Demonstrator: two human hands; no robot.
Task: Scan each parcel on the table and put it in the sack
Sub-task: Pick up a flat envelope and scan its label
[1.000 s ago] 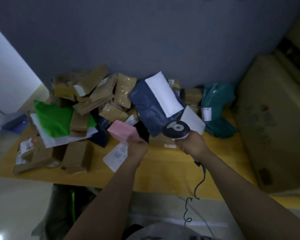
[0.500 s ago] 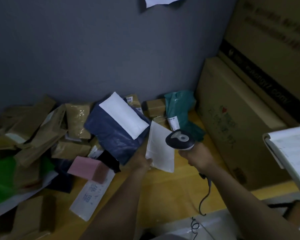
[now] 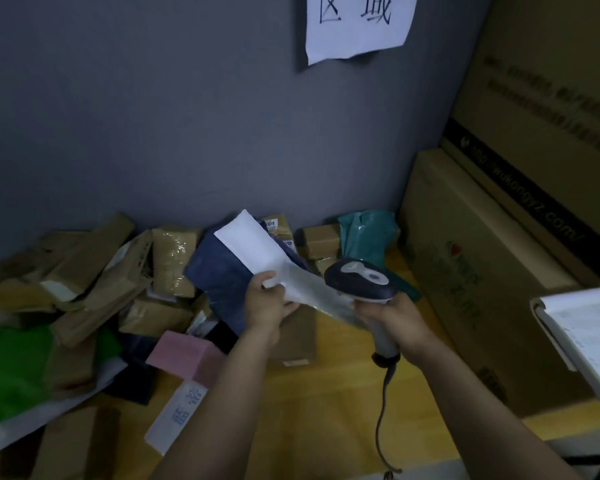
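My left hand (image 3: pixel 266 303) grips a flat white plastic mailer (image 3: pixel 317 297) by its near edge and holds it lifted above the yellow table (image 3: pixel 312 403). My right hand (image 3: pixel 394 318) holds a dark handheld scanner (image 3: pixel 359 280) by its grey handle, its head right over the mailer's right end. A coiled cable (image 3: pixel 381 420) hangs from the handle. Behind the mailer lies a dark blue bag (image 3: pixel 222 278) with a white envelope (image 3: pixel 248 245) on it. The sack is not in view.
Many brown parcels (image 3: pixel 118 271) are heaped against the grey wall at left, with a pink box (image 3: pixel 184 355), a green bag (image 3: pixel 11 368) and a teal bag (image 3: pixel 368 237). Large cardboard cartons (image 3: pixel 482 271) stand at right. A white clipboard-like sheet (image 3: pixel 589 327) juts in.
The view has swung right and up. My left hand let go of the pink box, took the white mailer and lifted it off the table toward the scanner.
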